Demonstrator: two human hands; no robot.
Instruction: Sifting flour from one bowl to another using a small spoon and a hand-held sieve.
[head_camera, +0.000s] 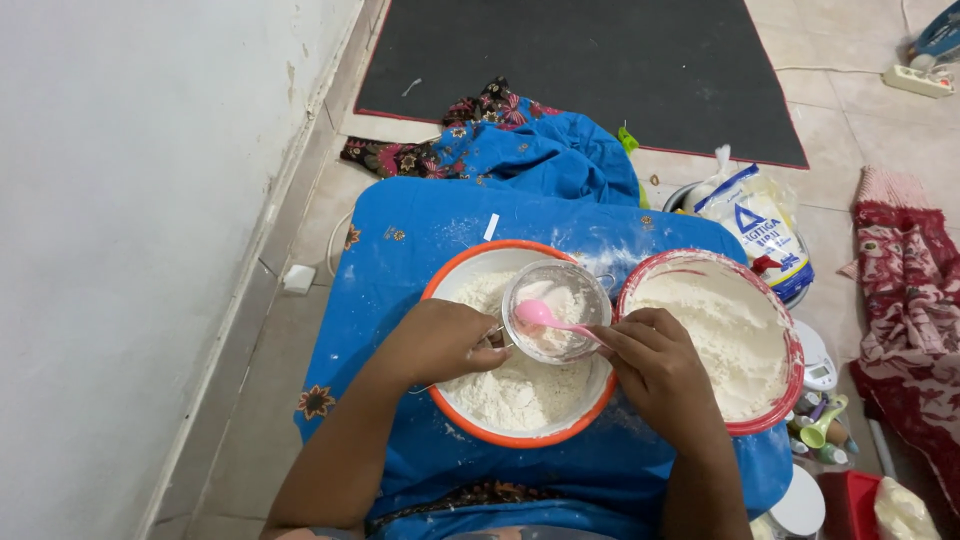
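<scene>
Head view is showing the left hand (445, 342) gripping the sieve (556, 310) handle, holding it over the orange bowl (520, 437). Right hand (655, 365) is pinching the pink spoon (548, 317), its long axis running leftward into the sieve.

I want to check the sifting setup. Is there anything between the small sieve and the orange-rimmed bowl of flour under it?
Nothing visible. The sieve, held by the left hand, hangs directly over the orange-rimmed bowl. The right hand holds a pink spoon inside the sieve, not beneath it.
</scene>
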